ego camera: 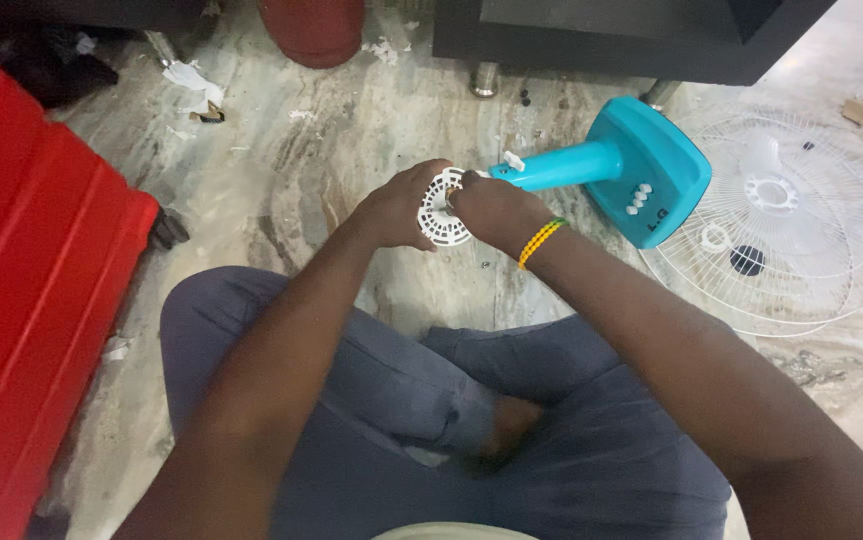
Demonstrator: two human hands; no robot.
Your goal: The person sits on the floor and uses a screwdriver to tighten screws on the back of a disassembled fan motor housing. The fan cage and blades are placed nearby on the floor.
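Note:
A white round slotted fan part sits at the end of a teal fan stand that lies on the marble floor. My left hand grips the left side of the white part. My right hand, with a yellow and green beaded band on its wrist, closes over the part's right side where it meets the teal neck. The teal base with white buttons points away to the right. I sit cross-legged in grey trousers below the hands.
A white wire fan grille lies on the floor to the right. A red ribbed case stands at the left. Dark furniture on metal legs is at the top, with paper scraps scattered on the floor.

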